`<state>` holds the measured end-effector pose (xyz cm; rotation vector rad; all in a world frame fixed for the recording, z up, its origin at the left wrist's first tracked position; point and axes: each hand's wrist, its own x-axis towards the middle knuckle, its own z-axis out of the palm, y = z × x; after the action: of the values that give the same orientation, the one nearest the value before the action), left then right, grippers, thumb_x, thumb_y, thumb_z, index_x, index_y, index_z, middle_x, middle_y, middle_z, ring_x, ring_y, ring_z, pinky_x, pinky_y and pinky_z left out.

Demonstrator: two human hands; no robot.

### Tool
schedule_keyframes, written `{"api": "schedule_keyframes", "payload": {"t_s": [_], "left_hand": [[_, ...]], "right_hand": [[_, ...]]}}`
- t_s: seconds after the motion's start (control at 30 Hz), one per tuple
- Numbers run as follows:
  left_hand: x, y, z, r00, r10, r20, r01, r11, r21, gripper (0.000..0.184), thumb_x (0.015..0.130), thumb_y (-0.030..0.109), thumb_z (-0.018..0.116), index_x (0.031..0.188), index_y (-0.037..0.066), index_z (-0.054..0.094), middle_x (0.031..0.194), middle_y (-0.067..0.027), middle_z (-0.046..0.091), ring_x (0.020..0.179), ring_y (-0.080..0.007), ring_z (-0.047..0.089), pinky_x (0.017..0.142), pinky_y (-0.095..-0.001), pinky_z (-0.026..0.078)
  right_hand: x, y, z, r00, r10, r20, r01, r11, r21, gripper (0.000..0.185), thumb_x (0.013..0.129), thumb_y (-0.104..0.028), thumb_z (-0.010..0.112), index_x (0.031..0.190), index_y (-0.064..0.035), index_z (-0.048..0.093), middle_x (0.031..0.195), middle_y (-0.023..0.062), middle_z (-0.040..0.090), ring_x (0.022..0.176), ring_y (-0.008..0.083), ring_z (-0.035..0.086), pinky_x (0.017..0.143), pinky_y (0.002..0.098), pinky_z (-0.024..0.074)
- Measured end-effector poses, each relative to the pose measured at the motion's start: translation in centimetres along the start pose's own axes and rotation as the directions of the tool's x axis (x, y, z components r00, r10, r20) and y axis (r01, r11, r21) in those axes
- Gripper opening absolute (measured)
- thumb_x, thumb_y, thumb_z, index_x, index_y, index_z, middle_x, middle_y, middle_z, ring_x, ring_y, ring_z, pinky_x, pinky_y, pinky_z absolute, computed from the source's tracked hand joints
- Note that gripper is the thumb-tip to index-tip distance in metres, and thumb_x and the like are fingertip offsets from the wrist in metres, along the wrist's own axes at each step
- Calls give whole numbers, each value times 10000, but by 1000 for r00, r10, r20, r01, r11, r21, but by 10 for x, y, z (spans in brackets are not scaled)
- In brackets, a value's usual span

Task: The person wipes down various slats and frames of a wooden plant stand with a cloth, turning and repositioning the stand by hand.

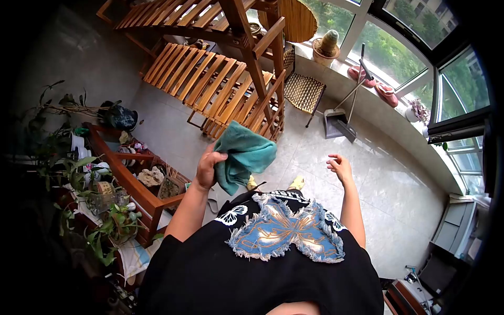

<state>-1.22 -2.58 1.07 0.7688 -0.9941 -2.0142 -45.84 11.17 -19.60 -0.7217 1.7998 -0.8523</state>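
Observation:
A folded green cloth (pixel 244 155) hangs from my left hand (pixel 208 167), whose fingers and thumb are closed on its left edge. The cloth is held in the air in front of my body, with the lower end of a slatted wooden swing seat (pixel 210 84) beyond it. My right hand (pixel 340 167) is off to the right over the tiled floor. It holds nothing, and its fingers are loosely bent and apart.
At left, a wooden-framed stand (pixel 149 207) holds rocks and potted plants (pixel 118 228). Beyond the cloth are a woven chair (pixel 304 92) and a dustpan (pixel 335 123). Pink shoes (pixel 387 94) and a potted cactus (pixel 326 47) sit on the window ledge.

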Motion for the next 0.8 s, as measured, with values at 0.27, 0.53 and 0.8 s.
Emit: {"api": "schedule_keyframes", "payload": {"t_s": [0.27, 0.53, 0.8], "left_hand": [[26, -13, 29, 971, -50, 235, 175, 817, -549, 602, 930, 304, 508, 1405, -65, 525, 1359, -223, 633, 1229, -348, 629, 1116, -466, 468], [43, -28, 44, 922, -284, 262, 376, 816, -439, 520, 1024, 282, 443, 1401, -65, 532, 1362, -202, 643, 1236, -321, 638, 1113, -456, 476], [54, -22, 41, 887, -270, 375, 425, 796, -431, 484, 1048, 275, 440, 1376, -66, 540, 1321, -202, 658, 1213, -311, 650, 1085, -469, 499]], "right_hand": [[-78, -176, 74, 830, -389, 399, 151, 846, 511, 642, 980, -456, 686, 1449, -46, 529, 1317, 123, 665, 1191, 183, 639, 1034, 348, 502], [-97, -198, 104, 732, -504, 458, -12, 663, 749, 1063, 823, -698, 740, 1563, -36, 361, 1483, 114, 515, 1380, 226, 487, 1124, 428, 421], [-97, -201, 78, 930, -242, 277, -14, 728, 685, 321, 951, -121, 662, 1261, -60, 608, 1068, 22, 682, 901, 114, 691, 754, 295, 593]]}}
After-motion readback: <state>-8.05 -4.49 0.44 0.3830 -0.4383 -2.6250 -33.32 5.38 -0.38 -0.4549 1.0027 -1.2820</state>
